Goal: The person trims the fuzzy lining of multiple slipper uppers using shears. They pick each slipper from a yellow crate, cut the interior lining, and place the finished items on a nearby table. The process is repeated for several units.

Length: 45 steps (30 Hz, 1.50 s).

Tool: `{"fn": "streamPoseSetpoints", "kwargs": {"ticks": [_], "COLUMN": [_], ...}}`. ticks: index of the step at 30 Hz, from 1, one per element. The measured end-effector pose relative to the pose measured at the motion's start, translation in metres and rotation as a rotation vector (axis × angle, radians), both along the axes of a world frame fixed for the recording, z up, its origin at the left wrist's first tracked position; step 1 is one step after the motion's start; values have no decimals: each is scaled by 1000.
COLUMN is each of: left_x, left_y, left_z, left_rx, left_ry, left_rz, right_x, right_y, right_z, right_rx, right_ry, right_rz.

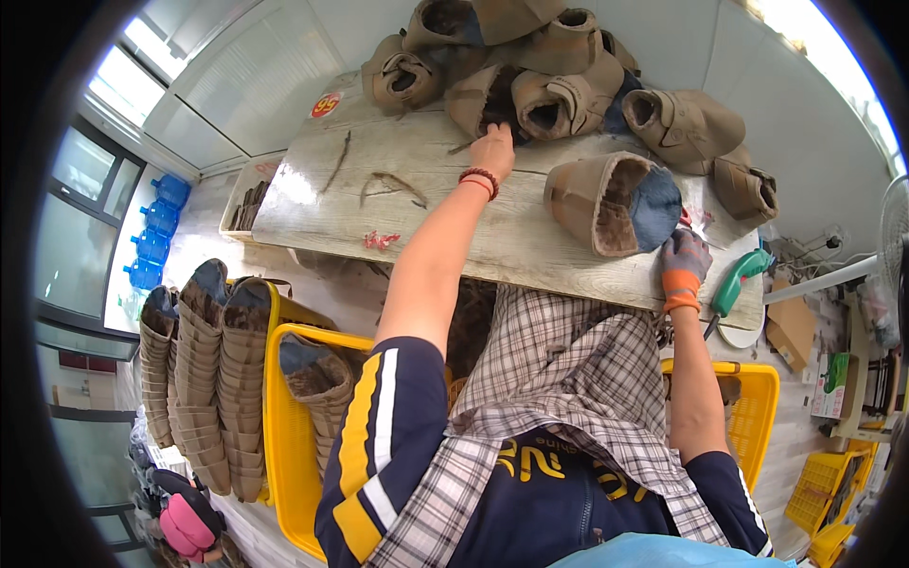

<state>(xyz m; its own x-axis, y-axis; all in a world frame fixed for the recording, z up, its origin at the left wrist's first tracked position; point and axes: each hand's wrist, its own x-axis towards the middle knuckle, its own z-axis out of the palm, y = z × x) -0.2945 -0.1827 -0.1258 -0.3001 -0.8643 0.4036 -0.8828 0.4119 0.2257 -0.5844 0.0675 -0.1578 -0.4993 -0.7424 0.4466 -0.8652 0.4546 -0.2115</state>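
Note:
My left hand (pixel 493 153), bare with a red bead bracelet, reaches across the table to a brown shoe upper (pixel 466 99). Its fingers are closed on the lower rim of that upper's fleece-lined opening. My right hand (pixel 686 260), in a grey and orange glove, rests at the table's right front. Its fingers are curled, and a small red tip shows beyond them; what it belongs to is hidden. Just left of the glove lies another brown upper (pixel 575 196), its brown fleece lining and blue inner patch facing right. A green hand tool (pixel 742 281) lies right of the glove.
More brown shoe uppers (pixel 696 128) are heaped along the table's (pixel 312 213) back and right. Nested stacks of uppers (pixel 241 388) stand at the left, beside a yellow crate (pixel 276 454). Another yellow crate (pixel 762 402) is by my right arm. A fan (pixel 893 227) stands far right.

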Motion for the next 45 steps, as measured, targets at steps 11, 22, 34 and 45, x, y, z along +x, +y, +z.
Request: {"fn": "streamPoseSetpoints", "kwargs": {"ticks": [11,22,34,45], "left_x": [112,35,92,289], "left_y": [-9,7,21,-89], "left_z": [-2,-6,-11,-32], "left_rx": [-277,105,108,-39], "left_ry": [130,434,365,112], "left_rz": [60,-544,-408,387], "right_x": [-10,-13,-21,-15], "right_y": [4,7,9,6], "right_z": [-12,-12,-16,-12], "right_rx": [-23,-18,62,31], "right_ry": [38,13,54,13], "right_rz": [34,12,3,67]}}
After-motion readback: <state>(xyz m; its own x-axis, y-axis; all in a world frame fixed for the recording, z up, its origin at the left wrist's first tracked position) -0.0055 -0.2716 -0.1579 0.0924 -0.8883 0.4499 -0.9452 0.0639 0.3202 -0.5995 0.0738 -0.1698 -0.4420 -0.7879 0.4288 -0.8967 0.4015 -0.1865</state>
